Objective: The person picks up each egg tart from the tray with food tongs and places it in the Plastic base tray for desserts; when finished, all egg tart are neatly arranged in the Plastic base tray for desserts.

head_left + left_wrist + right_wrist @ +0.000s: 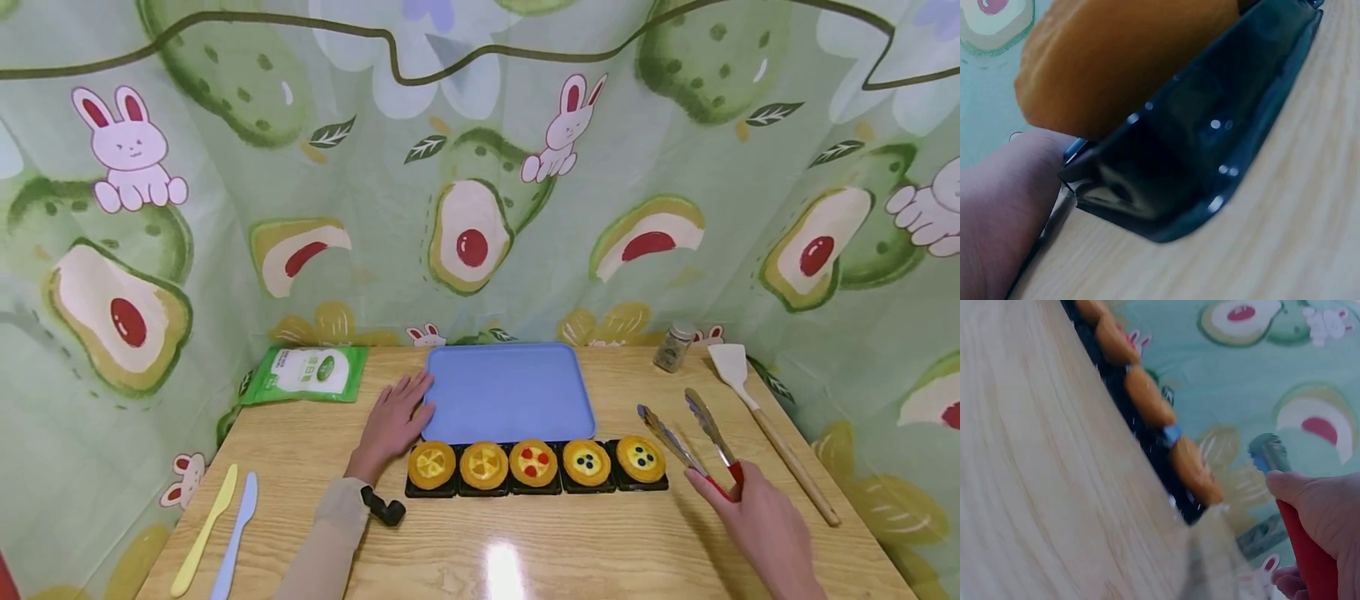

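Right hand (765, 525): lower right, fingers curled round the red grip of the tongs (693, 437), whose arms stand apart.
Tarts (534, 463): centre row in black cups; probably light and crumbly, best taken by the sides.
Left hand (393, 421): flat, fingers straight, touching the blue tray (508, 392).
Green packet (309, 373): upper left; print too small to read.

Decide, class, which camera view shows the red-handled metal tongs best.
The head view: the red-handled metal tongs show whole, arms spread, gripped by the right hand. The right wrist view shows only the red handle and a blurred tip; the left wrist view shows none of them.
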Demonstrator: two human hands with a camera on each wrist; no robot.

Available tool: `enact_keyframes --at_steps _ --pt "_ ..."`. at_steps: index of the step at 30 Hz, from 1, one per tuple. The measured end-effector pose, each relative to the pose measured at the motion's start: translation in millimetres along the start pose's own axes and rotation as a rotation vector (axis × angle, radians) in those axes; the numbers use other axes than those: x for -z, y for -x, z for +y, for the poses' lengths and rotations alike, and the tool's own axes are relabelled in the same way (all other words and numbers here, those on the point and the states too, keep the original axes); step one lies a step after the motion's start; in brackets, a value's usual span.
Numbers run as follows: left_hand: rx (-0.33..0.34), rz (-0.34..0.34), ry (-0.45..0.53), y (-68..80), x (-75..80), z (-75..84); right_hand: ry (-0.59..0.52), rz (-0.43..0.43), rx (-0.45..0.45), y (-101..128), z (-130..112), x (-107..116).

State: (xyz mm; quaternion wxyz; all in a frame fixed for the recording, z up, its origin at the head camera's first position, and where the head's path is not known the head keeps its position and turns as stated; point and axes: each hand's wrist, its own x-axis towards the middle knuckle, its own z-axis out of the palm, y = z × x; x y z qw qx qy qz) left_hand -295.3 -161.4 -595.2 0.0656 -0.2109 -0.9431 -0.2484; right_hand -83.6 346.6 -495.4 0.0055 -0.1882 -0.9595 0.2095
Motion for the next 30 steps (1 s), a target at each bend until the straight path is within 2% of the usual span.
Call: enact_keyframes --at_steps 6,10,16,21,30 --pt "-0.028 0.027 -0.009 -1.3 -4.9 -2.0 -0.044 0.121 -0.011 -28.9 17.0 -19.3" --pt "-0.02 0.019 -0.001 -0.1 -7.2 -0.3 -0.036 0.195 0.002 -39.7 28.3 -34.1" --pt "0.0 -0.026 -0.028 1.4 -11.7 0.8 -0.014 0.233 -0.04 -41.3 39.6 -49.1" --pt "-0.004 -0.021 -0.023 0.1 -10.0 4.2 0.016 0.266 -0.067 -43.2 43.7 -51.9" --pt "-0.013 0.007 -0.015 -0.4 -2.2 5.9 0.065 0.271 -0.017 -43.0 40.8 -55.4"
